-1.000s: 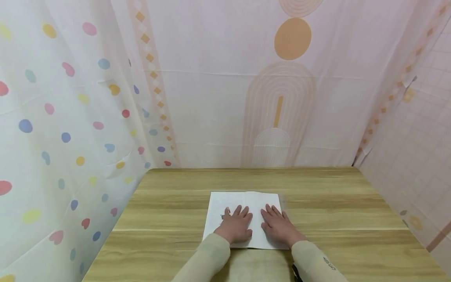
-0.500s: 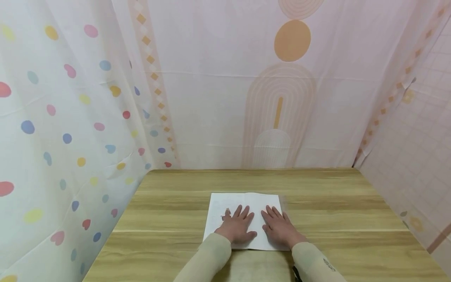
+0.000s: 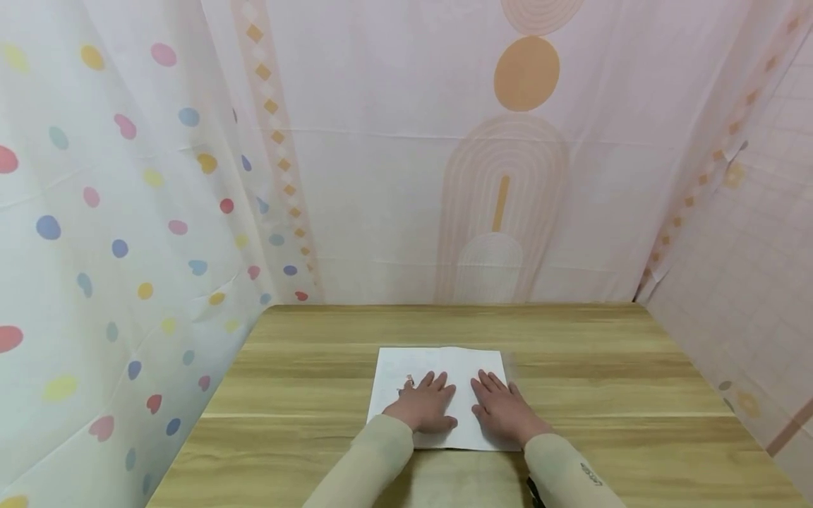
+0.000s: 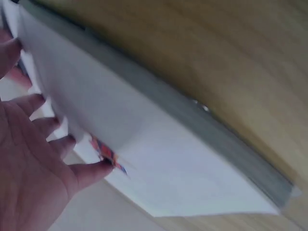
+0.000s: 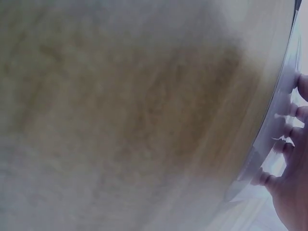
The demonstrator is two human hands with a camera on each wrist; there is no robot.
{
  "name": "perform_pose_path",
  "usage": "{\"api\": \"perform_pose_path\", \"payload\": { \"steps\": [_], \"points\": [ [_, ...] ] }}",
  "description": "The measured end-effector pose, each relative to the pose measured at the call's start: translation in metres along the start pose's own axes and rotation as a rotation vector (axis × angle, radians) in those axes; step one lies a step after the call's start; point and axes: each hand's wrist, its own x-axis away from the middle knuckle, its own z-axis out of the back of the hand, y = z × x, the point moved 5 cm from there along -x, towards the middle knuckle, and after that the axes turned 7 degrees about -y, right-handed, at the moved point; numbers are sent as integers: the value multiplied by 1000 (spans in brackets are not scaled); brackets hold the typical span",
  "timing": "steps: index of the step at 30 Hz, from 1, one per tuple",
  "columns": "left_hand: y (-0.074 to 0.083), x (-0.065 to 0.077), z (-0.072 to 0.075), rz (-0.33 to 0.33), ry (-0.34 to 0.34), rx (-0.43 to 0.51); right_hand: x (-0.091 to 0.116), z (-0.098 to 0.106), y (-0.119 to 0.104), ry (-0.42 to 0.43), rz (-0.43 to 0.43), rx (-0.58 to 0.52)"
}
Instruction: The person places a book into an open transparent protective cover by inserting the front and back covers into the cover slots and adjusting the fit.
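An open book point(image 3: 465, 361) with mostly white pages lies on the table near its front edge. My left hand point(image 3: 422, 409) rests on the left page, fingers spread and straight. On the right page rests my right hand point(image 3: 506, 411), its fingers extended. A small coloured picture point(image 4: 102, 149) on the page touches the edge of my left fingers in the left wrist view, where the book's thick page edge also shows. In the right wrist view, fingertips of the right hand point(image 5: 293, 187) meet the page at the far right, partly cut off.
The wood-grain table point(image 3: 305, 381) extends around the book on all sides. Behind it hangs a pale patterned curtain point(image 3: 368, 197). A dotted curtain point(image 3: 146, 317) stands along the left, and a checked one point(image 3: 749, 282) along the right.
Both hands stay on the pages. The left hand and forearm shift very slightly to the left, and the head view moves a little.
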Motion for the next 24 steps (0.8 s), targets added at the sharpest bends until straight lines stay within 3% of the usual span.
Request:
{"api": "perform_pose_path", "payload": {
  "steps": [5,17,24],
  "points": [
    [-6,2,-3,-20,-9,37,0,-2,2,-18,-20,-20],
    [-3,4,-8,-17,36,-56,1,2,-5,60,-13,44],
    [-4,6,-7,-19,33,-47,-3,1,-4,78,-7,61]
  ]
}}
